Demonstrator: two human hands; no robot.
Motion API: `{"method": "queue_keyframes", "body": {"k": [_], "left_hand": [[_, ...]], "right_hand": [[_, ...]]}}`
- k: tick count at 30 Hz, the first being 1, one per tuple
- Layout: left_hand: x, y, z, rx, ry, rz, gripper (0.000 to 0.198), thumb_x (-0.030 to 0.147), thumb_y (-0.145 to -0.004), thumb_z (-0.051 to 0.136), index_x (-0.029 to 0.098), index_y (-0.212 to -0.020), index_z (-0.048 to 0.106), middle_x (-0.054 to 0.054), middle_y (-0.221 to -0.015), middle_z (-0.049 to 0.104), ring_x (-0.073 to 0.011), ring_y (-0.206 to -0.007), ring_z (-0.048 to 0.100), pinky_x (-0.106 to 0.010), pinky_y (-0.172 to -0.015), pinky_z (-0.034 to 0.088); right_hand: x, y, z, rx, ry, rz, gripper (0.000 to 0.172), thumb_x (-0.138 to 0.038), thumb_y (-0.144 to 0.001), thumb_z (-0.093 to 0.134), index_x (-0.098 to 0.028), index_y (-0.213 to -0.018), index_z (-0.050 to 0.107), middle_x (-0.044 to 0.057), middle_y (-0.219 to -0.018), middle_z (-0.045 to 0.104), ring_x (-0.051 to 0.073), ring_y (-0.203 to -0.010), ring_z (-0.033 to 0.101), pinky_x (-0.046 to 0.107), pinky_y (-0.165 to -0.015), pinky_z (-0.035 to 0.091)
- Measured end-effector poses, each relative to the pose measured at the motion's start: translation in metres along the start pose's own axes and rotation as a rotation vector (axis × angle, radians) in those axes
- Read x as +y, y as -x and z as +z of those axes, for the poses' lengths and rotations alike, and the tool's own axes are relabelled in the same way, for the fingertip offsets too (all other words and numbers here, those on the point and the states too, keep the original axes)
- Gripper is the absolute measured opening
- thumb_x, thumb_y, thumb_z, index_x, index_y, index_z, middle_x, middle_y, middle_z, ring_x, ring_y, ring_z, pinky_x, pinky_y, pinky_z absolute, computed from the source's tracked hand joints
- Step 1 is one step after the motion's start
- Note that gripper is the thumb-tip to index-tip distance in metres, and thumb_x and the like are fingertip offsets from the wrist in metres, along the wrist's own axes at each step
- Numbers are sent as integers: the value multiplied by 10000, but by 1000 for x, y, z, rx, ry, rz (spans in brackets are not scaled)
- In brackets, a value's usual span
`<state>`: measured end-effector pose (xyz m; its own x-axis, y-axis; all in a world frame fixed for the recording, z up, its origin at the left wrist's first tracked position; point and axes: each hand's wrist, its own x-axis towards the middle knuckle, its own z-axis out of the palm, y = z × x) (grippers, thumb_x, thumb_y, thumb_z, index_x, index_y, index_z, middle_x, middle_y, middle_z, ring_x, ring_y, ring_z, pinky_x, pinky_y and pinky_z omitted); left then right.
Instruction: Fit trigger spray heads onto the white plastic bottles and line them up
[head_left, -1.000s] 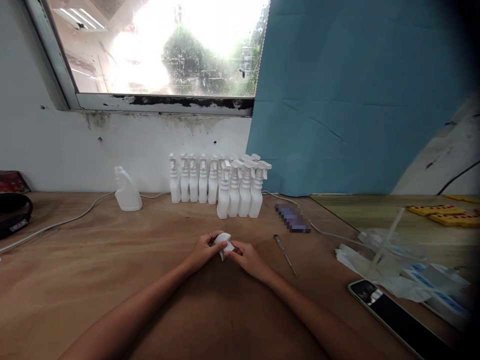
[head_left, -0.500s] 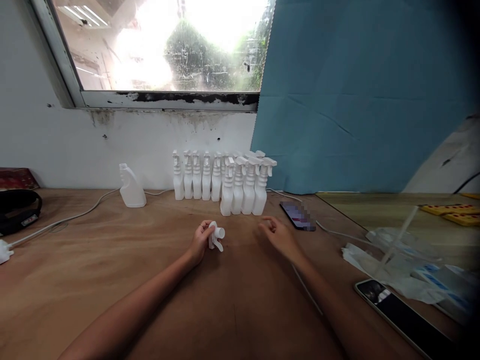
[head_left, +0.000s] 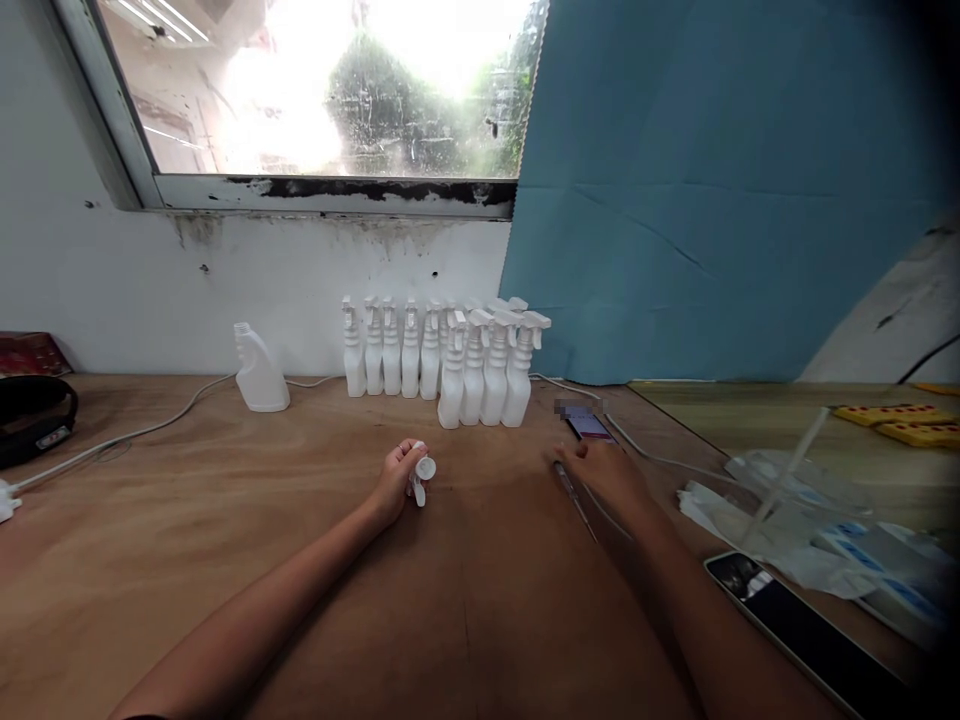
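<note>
My left hand [head_left: 396,478] rests on the wooden table [head_left: 225,540] with its fingers closed round a white spray trigger head [head_left: 421,476]. My right hand [head_left: 606,470] lies to the right, palm down, fingers reaching a thin screwdriver [head_left: 574,498] on the table; I cannot see whether it grips the tool. A blurred dark phone [head_left: 586,421] lies just beyond that hand. Several white spray bottles [head_left: 446,360] with triggers stand in rows by the wall. A lone white bottle without a head [head_left: 259,369] stands to their left.
A black phone [head_left: 795,630] lies at the right front beside crumpled clear plastic bags [head_left: 795,515]. A white cable [head_left: 135,437] runs along the left. A black object [head_left: 30,415] sits far left. Yellow and red strips [head_left: 892,420] lie far right. A blue sheet [head_left: 712,190] hangs behind.
My right hand let go of the trigger head and moved right to the screwdriver. My left hand kept the trigger head and stayed near the middle.
</note>
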<state>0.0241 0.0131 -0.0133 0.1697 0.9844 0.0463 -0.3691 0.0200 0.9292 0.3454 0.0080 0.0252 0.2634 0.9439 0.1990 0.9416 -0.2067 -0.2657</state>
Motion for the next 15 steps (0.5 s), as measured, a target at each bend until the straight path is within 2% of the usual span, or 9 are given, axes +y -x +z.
{"method": "queue_keyframes", "body": {"k": [2,4,6,10,13,15], "left_hand": [[0,0,0,5,-6,-2,387,510,-667,670,192,-744,465,70,-511,472,-64,-344,423,-177,-331,284],[0,0,0,8,-12,-2,381,509,-674,663,192,-745,465,68,-508,477,-66,-343,426,-176,-327,274],[0,0,0,9,-22,-2,380,511,-677,661,191,-747,469,67,-505,480,-67,-336,425,-177,-320,255],[-1,0,0,2,-46,-6,385,523,-679,661,194,-758,478,63,-510,496,-70,-335,439,-177,-316,245],[-2,0,0,0,-61,-4,380,521,-694,654,193,-770,478,61,-528,508,-68,-348,457,-170,-323,265],[-3,1,0,-4,-71,-3,383,524,-702,648,191,-775,474,59,-538,517,-68,-354,466,-165,-325,277]], "right_hand": [[1,3,-2,-190,3,6,376,-497,-731,609,-176,-535,610,116,-576,612,239,-591,595,301,-542,332],[1,5,0,-342,-82,-40,382,-436,-695,645,-190,-429,524,67,-461,558,184,-475,536,279,-497,302],[-5,6,2,-392,-233,-91,394,-386,-710,614,-195,-399,465,21,-385,498,134,-398,460,260,-461,281],[-30,14,2,-376,-726,-138,334,-435,-766,538,-185,-552,482,-26,-443,504,84,-351,396,226,-397,258],[-55,26,0,-451,-1068,-170,281,-450,-749,593,-178,-731,523,-39,-512,531,76,-358,414,201,-363,251],[-69,38,2,-502,-1257,-196,276,-387,-701,677,-194,-801,507,-57,-535,519,86,-385,449,186,-346,255]]}}
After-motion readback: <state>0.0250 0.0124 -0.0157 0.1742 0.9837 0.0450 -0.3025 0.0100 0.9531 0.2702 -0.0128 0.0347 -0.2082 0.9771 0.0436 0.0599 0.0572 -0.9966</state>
